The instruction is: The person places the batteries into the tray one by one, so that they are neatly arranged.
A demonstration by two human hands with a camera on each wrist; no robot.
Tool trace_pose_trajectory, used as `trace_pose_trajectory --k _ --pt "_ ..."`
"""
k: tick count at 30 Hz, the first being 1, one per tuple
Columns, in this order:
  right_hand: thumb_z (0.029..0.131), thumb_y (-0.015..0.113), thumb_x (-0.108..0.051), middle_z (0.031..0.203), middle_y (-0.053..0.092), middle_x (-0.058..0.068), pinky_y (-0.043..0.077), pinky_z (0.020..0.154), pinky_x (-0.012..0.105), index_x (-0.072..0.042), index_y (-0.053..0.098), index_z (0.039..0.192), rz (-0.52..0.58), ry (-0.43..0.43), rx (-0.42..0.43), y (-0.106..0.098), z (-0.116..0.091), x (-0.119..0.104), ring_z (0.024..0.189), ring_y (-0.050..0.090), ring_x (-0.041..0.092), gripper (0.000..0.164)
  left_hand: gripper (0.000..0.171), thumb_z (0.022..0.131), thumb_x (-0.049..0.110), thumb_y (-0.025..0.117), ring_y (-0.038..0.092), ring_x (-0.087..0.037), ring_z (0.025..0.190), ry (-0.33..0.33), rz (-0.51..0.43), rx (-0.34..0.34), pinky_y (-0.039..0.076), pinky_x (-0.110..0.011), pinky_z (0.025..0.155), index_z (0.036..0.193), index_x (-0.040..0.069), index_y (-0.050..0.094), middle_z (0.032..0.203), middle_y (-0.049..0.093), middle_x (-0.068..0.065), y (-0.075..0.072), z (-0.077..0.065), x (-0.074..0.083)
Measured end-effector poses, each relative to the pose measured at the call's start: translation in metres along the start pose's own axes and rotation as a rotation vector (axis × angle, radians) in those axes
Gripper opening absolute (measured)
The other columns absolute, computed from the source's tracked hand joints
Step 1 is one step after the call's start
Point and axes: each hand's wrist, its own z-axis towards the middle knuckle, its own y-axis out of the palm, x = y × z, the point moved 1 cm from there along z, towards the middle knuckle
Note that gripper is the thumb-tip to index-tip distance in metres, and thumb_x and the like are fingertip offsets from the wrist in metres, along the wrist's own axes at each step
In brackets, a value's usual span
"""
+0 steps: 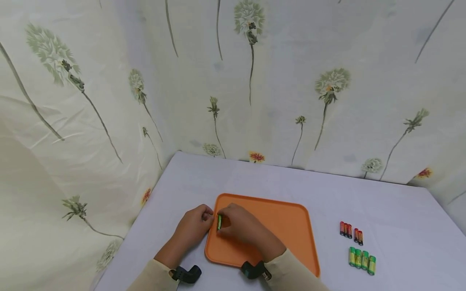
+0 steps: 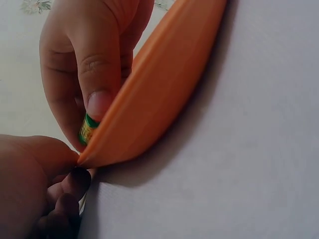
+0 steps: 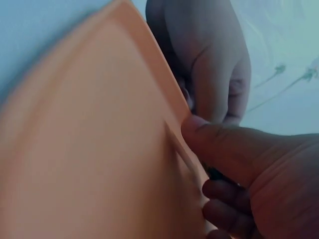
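Note:
An orange tray (image 1: pixel 284 226) with a raised rim lies on the table. Over its left side, my right hand (image 1: pixel 242 226) pinches a small green battery (image 1: pixel 219 222) between thumb and fingers, just inside the rim. The left wrist view shows one green and yellow end of that battery (image 2: pixel 85 130) under the right thumb. My left hand (image 1: pixel 194 223) is at the tray's left edge, its thumb and curled fingers pinching the rim. In the right wrist view the battery is mostly hidden by the right hand.
Right of the tray stand red batteries, a group of three (image 1: pixel 346 229) and a pair (image 1: pixel 358 237). Nearer the front is a row of several thicker green batteries (image 1: pixel 362 260). A flower-printed cloth (image 1: pixel 276 81) hangs behind the white table (image 1: pixel 196 173).

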Motion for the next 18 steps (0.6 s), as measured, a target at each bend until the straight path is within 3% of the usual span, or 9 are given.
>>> trace_pose_trajectory --k 9,18 --pt "0.086 0.086 -0.043 0.097 0.059 -0.007 0.048 0.076 0.028 -0.014 0.072 0.114 -0.084 0.041 0.023 0.006 0.006 -0.009 0.085 0.053 0.011 0.043 0.012 0.101 0.028 0.066 0.058 -0.012 0.078 0.004 -0.009 0.002 0.05 -0.033 0.073 0.107 0.018 0.069 0.086 0.065 0.008 -0.002 0.001 -0.001" --pt "0.087 0.086 -0.041 0.089 0.056 -0.005 0.044 0.07 0.027 -0.014 0.073 0.107 -0.159 0.072 0.041 0.008 0.01 -0.022 0.079 0.05 0.011 0.035 0.012 0.102 0.028 0.064 0.059 -0.011 0.08 0.024 -0.032 -0.001 0.05 -0.034 0.074 0.107 0.019 0.069 0.087 0.066 0.009 0.0 0.002 -0.006"
